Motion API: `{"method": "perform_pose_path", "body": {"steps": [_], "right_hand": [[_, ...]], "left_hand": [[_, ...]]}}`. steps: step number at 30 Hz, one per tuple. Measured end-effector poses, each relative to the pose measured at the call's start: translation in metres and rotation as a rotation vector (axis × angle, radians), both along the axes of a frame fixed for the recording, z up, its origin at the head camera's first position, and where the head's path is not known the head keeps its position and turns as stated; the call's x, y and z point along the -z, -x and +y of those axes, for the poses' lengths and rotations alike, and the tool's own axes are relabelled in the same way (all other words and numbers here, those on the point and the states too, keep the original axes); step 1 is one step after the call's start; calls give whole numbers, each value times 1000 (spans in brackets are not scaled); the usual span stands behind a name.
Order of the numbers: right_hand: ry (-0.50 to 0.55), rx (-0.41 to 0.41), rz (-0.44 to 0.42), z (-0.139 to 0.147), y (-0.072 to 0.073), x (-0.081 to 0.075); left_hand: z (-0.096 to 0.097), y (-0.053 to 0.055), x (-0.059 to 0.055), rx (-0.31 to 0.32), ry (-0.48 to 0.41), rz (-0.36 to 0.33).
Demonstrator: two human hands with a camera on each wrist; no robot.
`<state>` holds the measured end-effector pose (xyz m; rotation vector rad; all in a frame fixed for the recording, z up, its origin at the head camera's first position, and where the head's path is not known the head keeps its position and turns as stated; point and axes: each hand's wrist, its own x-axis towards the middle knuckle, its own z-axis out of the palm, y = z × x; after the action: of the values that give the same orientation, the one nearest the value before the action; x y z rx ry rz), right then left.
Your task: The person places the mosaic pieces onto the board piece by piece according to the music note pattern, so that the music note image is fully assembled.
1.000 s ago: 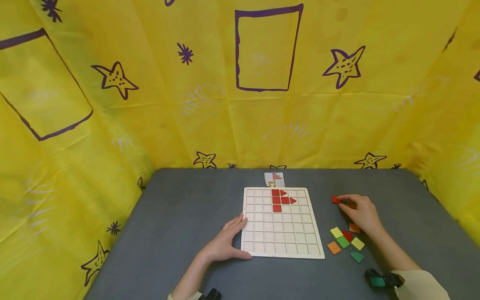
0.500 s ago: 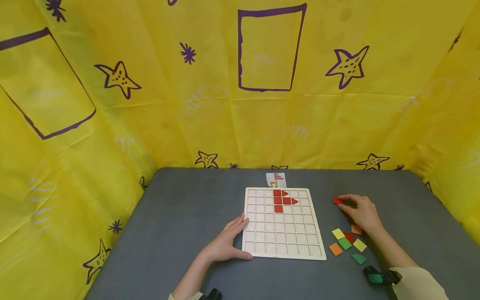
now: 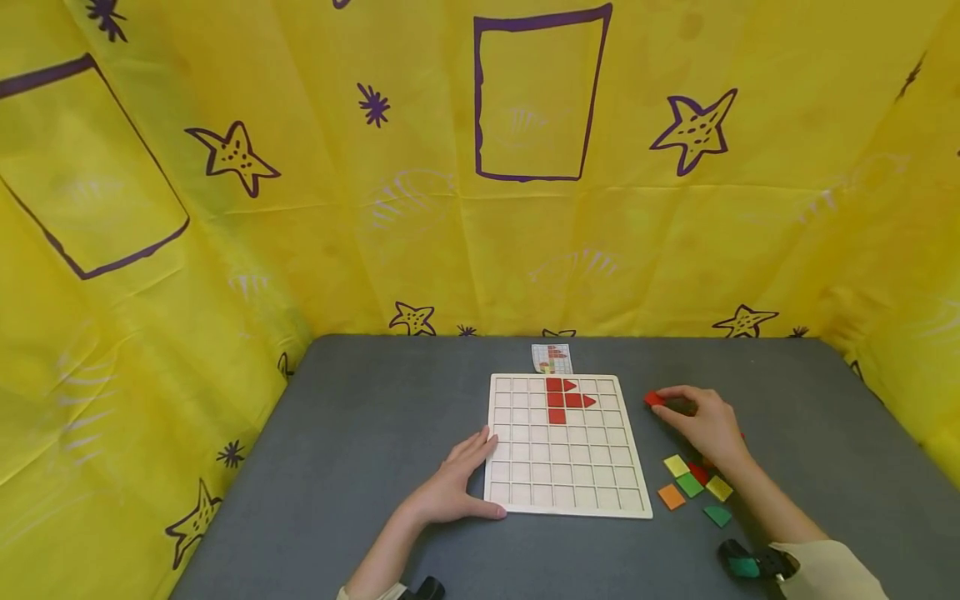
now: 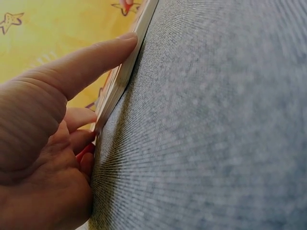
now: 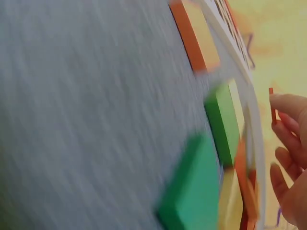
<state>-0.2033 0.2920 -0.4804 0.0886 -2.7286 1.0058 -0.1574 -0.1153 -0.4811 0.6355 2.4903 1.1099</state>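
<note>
A pale gridded board (image 3: 570, 471) lies on the grey table; several red tiles (image 3: 555, 400) sit in its upper cells. My left hand (image 3: 446, 492) rests against it, thumb at the lower left corner, fingers at the left edge. In the left wrist view the thumb (image 4: 103, 57) lies on the board's edge (image 4: 125, 72). To the right of the board my right hand (image 3: 705, 425) pinches a red tile (image 3: 652, 398) between thumb and fingertips. The right wrist view shows this red tile (image 5: 272, 106) edge-on, beyond the loose pieces.
Loose pieces lie below my right hand: a yellow tile (image 3: 677, 465), a green tile (image 3: 688, 485), an orange tile (image 3: 671, 497), a dark green piece (image 3: 717, 517) and others. A small printed card (image 3: 552, 358) stands behind the board. Yellow patterned cloth (image 3: 420, 233) closes off the back.
My right hand has moved left toward the board with the red tile in its pinch. The left hand and the board stay in place.
</note>
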Motion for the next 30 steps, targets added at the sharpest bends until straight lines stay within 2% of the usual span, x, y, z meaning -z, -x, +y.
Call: {"method": "perform_pose_path", "body": {"steps": [5, 10, 13, 19, 24, 30], "right_hand": [[44, -88, -20, -28, -1, 3], [43, -178, -32, -58, 0, 4], [17, -223, -1, -71, 2, 6], [-34, -298, 121, -85, 8, 12], [-13, -331, 164, -90, 10, 12], [-6, -327, 146, -94, 10, 13]], "left_hand": [[0, -1, -1, -1, 4, 5], [-1, -1, 0, -2, -3, 0], [-1, 0, 1, -2, -4, -1], [-1, -1, 5, 7, -11, 4], [-1, 0, 6, 6, -12, 9], [-1, 0, 6, 5, -6, 10]]}}
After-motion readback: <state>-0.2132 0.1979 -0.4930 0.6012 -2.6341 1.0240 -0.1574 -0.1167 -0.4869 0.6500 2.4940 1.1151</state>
